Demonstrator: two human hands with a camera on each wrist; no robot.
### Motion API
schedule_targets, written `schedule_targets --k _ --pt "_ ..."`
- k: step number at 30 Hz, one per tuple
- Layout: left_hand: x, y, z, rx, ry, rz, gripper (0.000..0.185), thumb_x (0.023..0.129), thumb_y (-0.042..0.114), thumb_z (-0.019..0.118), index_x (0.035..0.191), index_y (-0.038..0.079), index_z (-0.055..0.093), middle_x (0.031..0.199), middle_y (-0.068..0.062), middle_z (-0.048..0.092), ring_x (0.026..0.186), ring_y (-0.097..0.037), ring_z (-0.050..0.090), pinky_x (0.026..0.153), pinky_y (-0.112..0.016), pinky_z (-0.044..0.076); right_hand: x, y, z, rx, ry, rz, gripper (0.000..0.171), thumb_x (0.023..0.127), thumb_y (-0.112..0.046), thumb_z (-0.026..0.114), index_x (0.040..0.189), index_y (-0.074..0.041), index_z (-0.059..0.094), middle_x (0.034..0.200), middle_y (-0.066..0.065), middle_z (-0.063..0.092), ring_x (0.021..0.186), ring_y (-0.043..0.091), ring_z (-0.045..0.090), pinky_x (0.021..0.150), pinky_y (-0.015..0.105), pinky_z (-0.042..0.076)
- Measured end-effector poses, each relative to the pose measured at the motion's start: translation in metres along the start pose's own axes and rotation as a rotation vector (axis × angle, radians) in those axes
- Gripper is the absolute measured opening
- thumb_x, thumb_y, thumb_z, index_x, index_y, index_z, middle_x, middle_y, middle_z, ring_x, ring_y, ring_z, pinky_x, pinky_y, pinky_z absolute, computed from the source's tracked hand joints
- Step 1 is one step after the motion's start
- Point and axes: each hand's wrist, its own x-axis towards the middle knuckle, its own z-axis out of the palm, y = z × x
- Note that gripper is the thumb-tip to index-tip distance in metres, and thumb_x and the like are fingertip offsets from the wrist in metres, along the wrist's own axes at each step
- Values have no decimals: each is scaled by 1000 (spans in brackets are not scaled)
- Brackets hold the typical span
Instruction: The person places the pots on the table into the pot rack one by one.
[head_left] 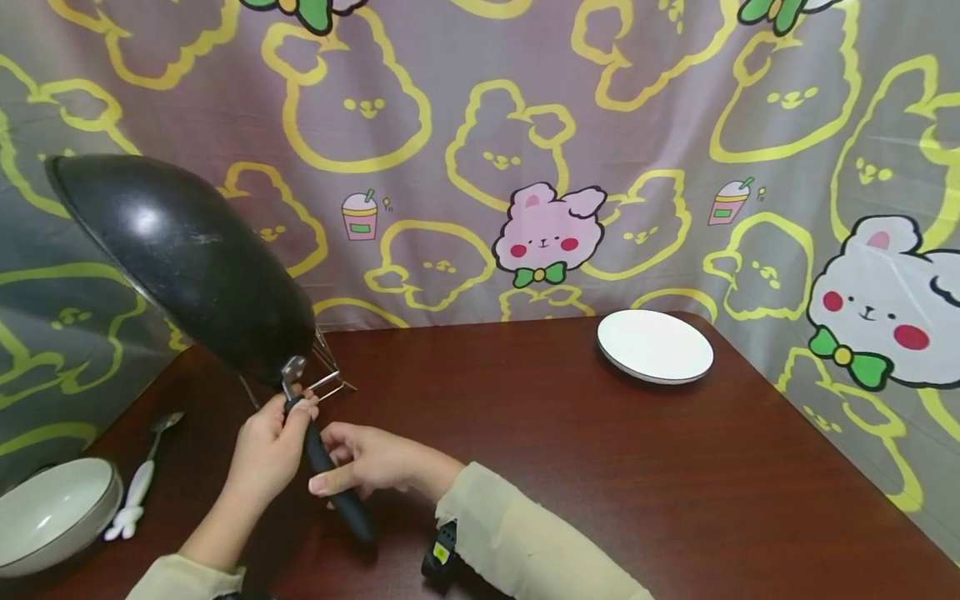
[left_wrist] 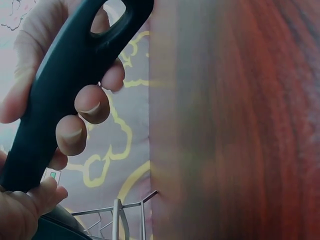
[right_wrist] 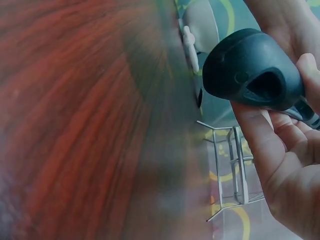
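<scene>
1. A black wok (head_left: 187, 258) is held tilted above the left rear part of the table (head_left: 600, 467), with its convex underside turned toward the head camera.
2. The black handle (head_left: 330, 471) runs down and to the right from a metal bracket (head_left: 291, 371) at the wok's lower edge.
3. The handle is gripped near the bracket by the left hand (head_left: 270, 454); in the left wrist view the fingers (left_wrist: 82, 117) are curled round the handle (left_wrist: 65, 85), with the thumb on the opposite side.
4. The lower part of the handle is held by the right hand (head_left: 367, 462), thumb extended along it; in the right wrist view the end of the handle (right_wrist: 252, 70), with its hanging hole, is seen resting against the fingers (right_wrist: 270, 150).
5. Both hands are thus closed on the same handle, just beside each other.
6. A wire rack (head_left: 330, 371) is seen on the table behind the bracket, partly hidden by the wok; it also appears in the wrist views (right_wrist: 232, 170).
7. A white plate (head_left: 655, 346) is located at the right rear of the table, well apart from the hands.
8. A pale bowl (head_left: 52, 512) is located at the left front edge, with a white-handled spoon (head_left: 138, 483) just beside it.
9. A dark wrist strap (head_left: 441, 554) with a small yellow mark is worn on the right forearm; any writing on it is too small to be read.
10. The backdrop cloth (head_left: 525, 125) is printed with rabbit outlines, cartoon rabbits and drink cups; no legible text or brand is shown.
</scene>
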Motion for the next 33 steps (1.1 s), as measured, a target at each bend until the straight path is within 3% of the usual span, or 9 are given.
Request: schedule_targets --k 9,14,17,22,33 --pt "-2 -6 5 11 -9 -15 29 95 15 44 107 -6 61 103 -21 67 98 -30 62 78 -9 39 1 5 -2 -5 -10 30 21 86 2 59 102 -6 47 73 2 57 58 15 59 50 31 52" --pt "-2 -10 8 9 -10 -32 29 95 16 45 107 -5 61 103 -21 67 92 -7 61 78 -5 36 1 5 -2 -14 -19 31 20 87 2 59 101 -6 47 73 2 57 57 14 59 49 31 52" --pt "-1 -12 9 11 -15 -38 30 96 16 45 109 -6 61 103 -21 67 94 -10 62 84 -15 42 2 5 -2 -22 -15 27 20 87 1 59 101 -6 47 73 2 58 57 14 59 48 31 52" --pt "1 -12 9 -4 -42 -38 33 97 16 42 111 -9 58 106 -24 65 104 -35 60 90 -43 41 4 7 -3 -30 -4 27 19 87 0 60 100 -6 47 72 3 57 57 14 58 47 31 52" --pt "6 -16 9 -24 -72 -68 36 97 17 40 113 -11 55 108 -27 63 106 -38 58 92 -48 40 12 11 -4 -35 12 32 19 87 -1 59 101 -6 47 73 4 56 58 16 58 49 32 53"
